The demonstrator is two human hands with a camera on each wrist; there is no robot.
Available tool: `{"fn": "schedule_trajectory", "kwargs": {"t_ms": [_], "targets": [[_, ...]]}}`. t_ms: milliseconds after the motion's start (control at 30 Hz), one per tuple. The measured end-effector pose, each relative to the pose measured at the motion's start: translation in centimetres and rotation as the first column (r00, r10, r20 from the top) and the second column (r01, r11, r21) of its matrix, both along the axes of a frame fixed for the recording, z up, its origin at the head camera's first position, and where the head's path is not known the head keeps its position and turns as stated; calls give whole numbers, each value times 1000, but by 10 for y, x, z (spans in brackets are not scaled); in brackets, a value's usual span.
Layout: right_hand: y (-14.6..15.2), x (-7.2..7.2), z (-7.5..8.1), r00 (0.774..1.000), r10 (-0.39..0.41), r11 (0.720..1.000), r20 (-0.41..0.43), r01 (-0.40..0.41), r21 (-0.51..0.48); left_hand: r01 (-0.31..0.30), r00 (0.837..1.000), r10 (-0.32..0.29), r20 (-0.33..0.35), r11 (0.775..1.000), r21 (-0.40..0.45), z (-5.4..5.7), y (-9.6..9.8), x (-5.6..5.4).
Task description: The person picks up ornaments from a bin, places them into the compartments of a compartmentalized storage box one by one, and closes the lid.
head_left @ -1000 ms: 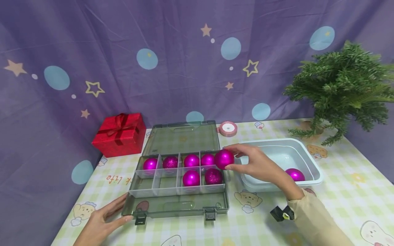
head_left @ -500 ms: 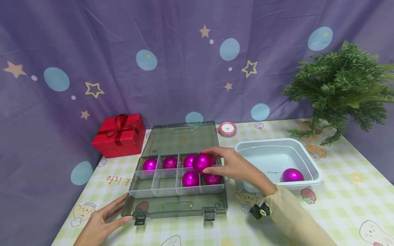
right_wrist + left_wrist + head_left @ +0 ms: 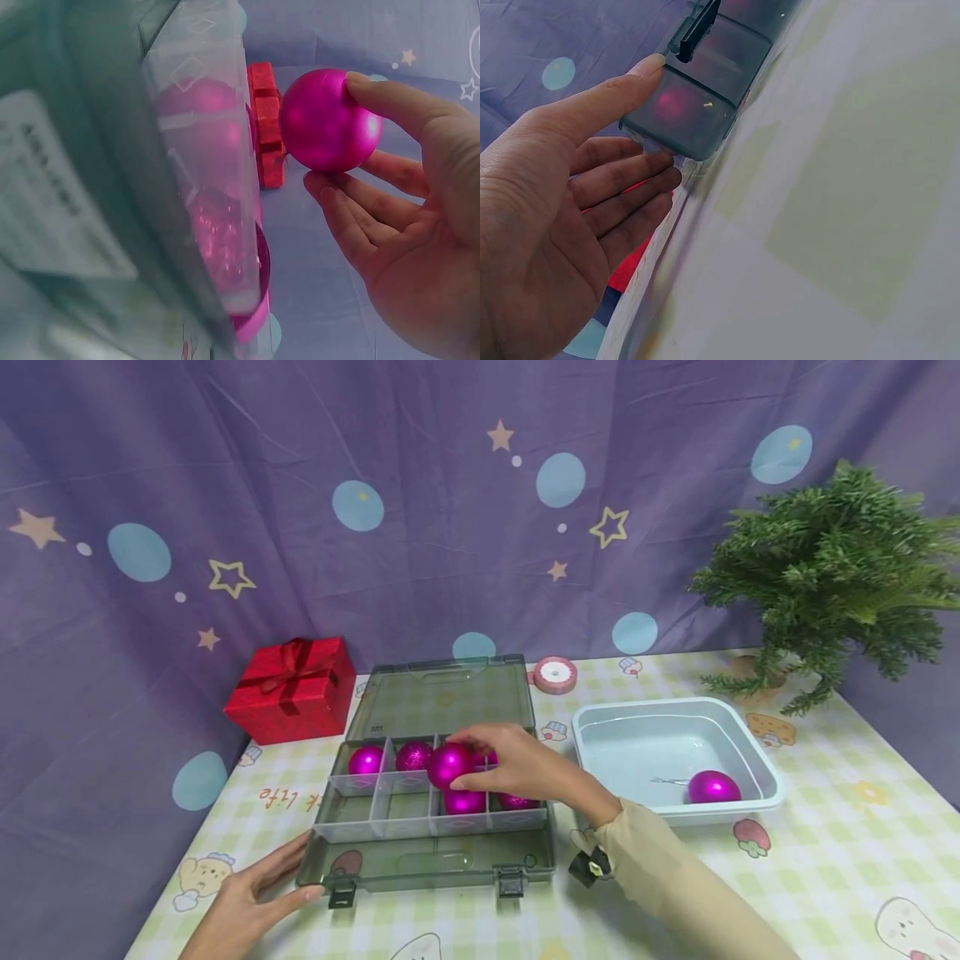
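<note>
"Purple cloth with printed stars and blue ovals hangs behind our table. What do we have, going from the left?"

"On our green-checked tablecloth we first see a red gift box with a bow. Nearer to us is our left hand, its fingers nearly straight beside the corner of the divided box, its thumb touching the front."

"And what fills that box?"

"Its lid lies open at the back. In the rear row we find a glossy ball, then a glittery ball; farther along, a half-hidden ball shows behind our fingers. In the front row, the third compartment has a shiny ball and the fourth a sparkly ball, both partly covered."

"What about our right hand?"

"We see it pinch a magenta ball between thumb and fingertips, raised over the third column."

"Farther right?"

"Behind the hand sits a ribbon spool. Then comes our pale blue tub, with a purple-pink ball near its front right corner and a thin wire beside it. Our beige sleeve crosses in front, and a green tree stands at the far right."
</note>
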State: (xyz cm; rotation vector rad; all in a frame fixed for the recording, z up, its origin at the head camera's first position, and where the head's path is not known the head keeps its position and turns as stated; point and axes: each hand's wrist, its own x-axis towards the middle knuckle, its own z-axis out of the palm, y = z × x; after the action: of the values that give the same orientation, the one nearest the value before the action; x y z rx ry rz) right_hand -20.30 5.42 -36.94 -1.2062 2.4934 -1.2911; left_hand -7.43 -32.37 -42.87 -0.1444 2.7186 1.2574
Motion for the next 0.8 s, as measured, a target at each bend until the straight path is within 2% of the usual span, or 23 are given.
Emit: {"fn": "schedule_trajectory", "kwargs": {"t_ms": [267,600,800], "targets": [[-16,-3,2,999,10,999,-32,-9,42,-5,999,5,40,1000,10,1,0,0],[-29,-4,4,998,64,996,-24,-62,59,-18,998,16,53,999,27,1,1,0],[-29,-4,10,997,64,995,-40,-61,73,-11,999,10,44,999,33,0,0,-1]]}}
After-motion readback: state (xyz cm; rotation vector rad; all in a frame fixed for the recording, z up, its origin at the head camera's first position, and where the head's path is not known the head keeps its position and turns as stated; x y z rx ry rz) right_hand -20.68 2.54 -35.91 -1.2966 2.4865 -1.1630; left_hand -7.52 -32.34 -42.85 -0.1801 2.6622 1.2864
